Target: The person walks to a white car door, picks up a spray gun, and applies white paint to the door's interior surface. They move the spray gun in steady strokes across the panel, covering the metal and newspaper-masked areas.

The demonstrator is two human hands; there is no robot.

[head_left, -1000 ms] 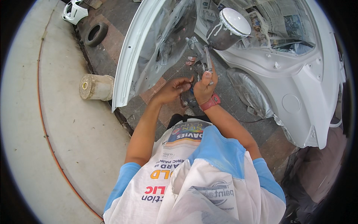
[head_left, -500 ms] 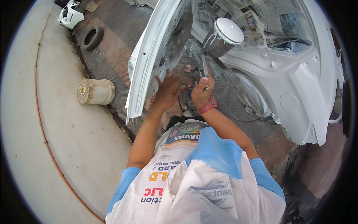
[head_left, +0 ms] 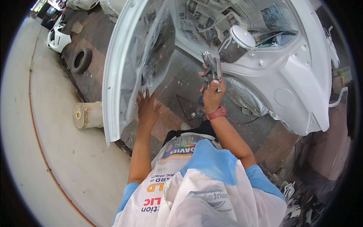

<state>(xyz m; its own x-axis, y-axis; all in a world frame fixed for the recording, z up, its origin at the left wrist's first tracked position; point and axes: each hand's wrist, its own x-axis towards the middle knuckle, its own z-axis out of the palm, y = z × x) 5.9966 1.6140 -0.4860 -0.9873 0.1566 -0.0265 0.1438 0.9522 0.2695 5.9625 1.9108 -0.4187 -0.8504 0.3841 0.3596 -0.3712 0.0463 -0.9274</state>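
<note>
In my right hand (head_left: 213,94) is a metal paint spray gun (head_left: 214,72), my fingers wrapped round its handle. A dark paint cup (head_left: 231,50) with a white lid sits at the gun's upper right, white drips down its side. My left hand (head_left: 147,109) is held with fingers stretched out against the inner side of an open white car door (head_left: 116,72). Grey plastic film (head_left: 160,41) covers part of that door's inside. Right of the gun stands the white car body (head_left: 281,81), its opening masked with newspaper (head_left: 211,19).
A stained bucket (head_left: 89,115) lies on its side at the left, partly behind the door. Farther back are a tyre (head_left: 82,60) and a white bumper (head_left: 58,38). An orange hose (head_left: 41,153) runs along the pale surface. Crumpled debris (head_left: 293,200) lies at the lower right.
The door has swung left, opening wider, and my left hand has moved left with its edge. My right hand and the spray gun have shifted slightly right.
</note>
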